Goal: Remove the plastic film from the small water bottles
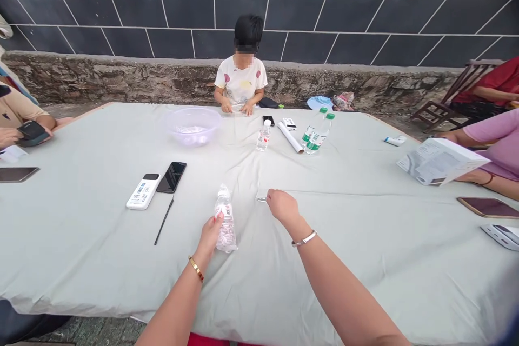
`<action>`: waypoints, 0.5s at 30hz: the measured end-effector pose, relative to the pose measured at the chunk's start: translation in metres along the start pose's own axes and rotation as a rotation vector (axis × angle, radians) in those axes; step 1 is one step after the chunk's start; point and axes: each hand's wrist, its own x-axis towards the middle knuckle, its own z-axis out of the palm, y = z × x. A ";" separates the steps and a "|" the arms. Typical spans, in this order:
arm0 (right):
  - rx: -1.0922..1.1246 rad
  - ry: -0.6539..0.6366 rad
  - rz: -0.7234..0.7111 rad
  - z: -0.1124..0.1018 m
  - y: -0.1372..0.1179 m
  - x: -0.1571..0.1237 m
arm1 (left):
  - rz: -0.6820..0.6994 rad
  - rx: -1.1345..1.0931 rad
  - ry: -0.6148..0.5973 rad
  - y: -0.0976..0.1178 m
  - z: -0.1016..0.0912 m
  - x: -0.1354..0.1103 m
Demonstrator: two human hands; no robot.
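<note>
A clear plastic bottle point(225, 227) with a pale label stands nearly upright near the table's front. It looks wrapped in thin clear film that bunches above the cap. My left hand point(210, 235) grips its left side, thumb across the label. To the right of the bottle, my right hand point(281, 205) is closed just above the cloth. A small shiny, clear or silvery piece point(261, 199) sticks out from its fingers on the left; I cannot make out its kind.
Left of the bottle lie a black phone point(172, 177) and a white power bank point(143, 192). Beyond stand a purple translucent bowl point(193, 125), a small bottle point(263, 137), a paper roll point(291, 138) and two green-capped bottles point(319, 135). People sit opposite and at both sides; one holds a white box point(441, 161).
</note>
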 end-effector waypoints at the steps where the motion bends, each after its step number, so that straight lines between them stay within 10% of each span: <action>1: -0.014 -0.015 0.008 -0.010 0.003 0.000 | -0.013 -0.012 -0.021 0.001 -0.001 0.000; 5: 0.060 0.047 -0.021 -0.031 0.007 -0.006 | -0.040 -0.036 -0.067 0.001 -0.001 -0.001; 15: 0.429 0.160 -0.286 -0.007 -0.053 0.002 | -0.026 -0.015 -0.089 0.008 0.000 -0.007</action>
